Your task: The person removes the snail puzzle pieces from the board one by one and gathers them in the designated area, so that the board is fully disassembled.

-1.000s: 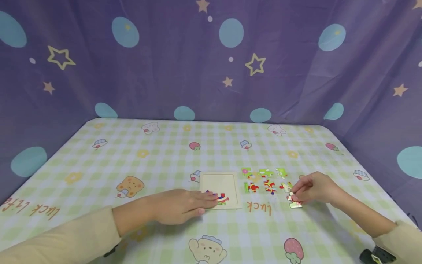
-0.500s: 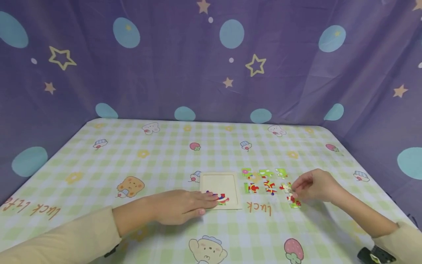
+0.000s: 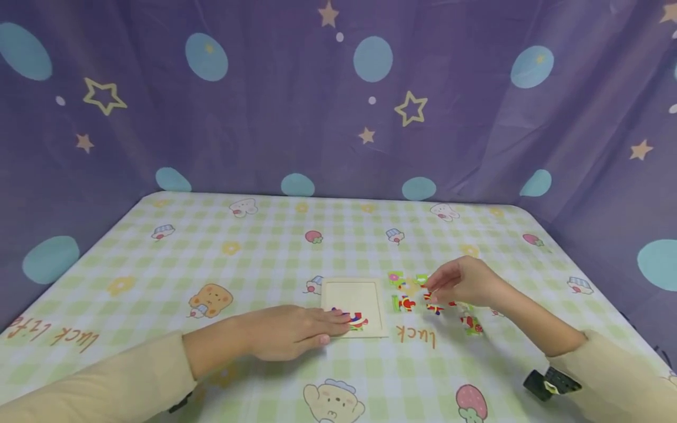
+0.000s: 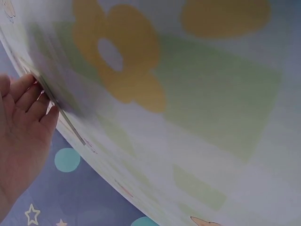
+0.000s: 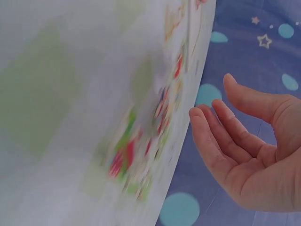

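Observation:
A cream square puzzle tray [image 3: 351, 294] lies mid-table, with colourful puzzle pieces [image 3: 357, 320] in its near part. My left hand [image 3: 288, 332] rests on the tray's near left, fingers straight and covering part of those pieces. In the left wrist view, the fingertips of the left hand [image 4: 28, 122] meet the edge of the tray [image 4: 70, 126]. Over the loose pieces right of the tray is my right hand [image 3: 465, 283], partly hiding them. In the right wrist view, the right hand [image 5: 249, 150] has its thumb apart from relaxed fingers and holds nothing.
Loose pieces include a flower-printed puzzle piece [image 3: 395, 278], a red and green puzzle piece [image 3: 404, 304] and, nearest the right, another red and green puzzle piece [image 3: 471, 325]. A checked tablecloth [image 3: 254, 247] covers the table. A purple curtain [image 3: 285, 117] stands behind it.
The right hand lets go of the rightmost puzzle piece, which was tilted and now lies flat. It has then moved left and farther back over the other pieces. The left hand stays put.

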Available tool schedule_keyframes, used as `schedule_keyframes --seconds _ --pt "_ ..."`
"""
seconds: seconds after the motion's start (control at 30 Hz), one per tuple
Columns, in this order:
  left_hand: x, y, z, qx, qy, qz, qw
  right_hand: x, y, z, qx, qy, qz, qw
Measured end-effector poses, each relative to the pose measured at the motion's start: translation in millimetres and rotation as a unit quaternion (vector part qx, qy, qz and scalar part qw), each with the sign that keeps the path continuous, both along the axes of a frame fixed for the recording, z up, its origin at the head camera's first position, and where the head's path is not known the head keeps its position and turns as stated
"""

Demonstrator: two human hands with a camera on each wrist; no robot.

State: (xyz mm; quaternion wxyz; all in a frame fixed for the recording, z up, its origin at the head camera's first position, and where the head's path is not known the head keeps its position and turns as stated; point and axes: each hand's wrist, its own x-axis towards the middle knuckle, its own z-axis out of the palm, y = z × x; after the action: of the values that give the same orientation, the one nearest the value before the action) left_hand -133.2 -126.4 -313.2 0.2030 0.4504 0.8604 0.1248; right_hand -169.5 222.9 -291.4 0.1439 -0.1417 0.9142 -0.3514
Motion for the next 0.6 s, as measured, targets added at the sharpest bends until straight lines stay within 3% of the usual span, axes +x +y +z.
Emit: schedule_keyframes --seconds 0.27,0.6 --pt "-1.0 0.7 -0.2 -0.004 0.001 0.007 1.0 -8.0 -44.8 2.1 -0.016 0.008 0.05 0.999" --pt "-0.1 -0.4 -1.1 0.001 0.006 -0.004 1.0 -8.9 -93.0 -3.1 0.015 0.033 0.129 0.991"
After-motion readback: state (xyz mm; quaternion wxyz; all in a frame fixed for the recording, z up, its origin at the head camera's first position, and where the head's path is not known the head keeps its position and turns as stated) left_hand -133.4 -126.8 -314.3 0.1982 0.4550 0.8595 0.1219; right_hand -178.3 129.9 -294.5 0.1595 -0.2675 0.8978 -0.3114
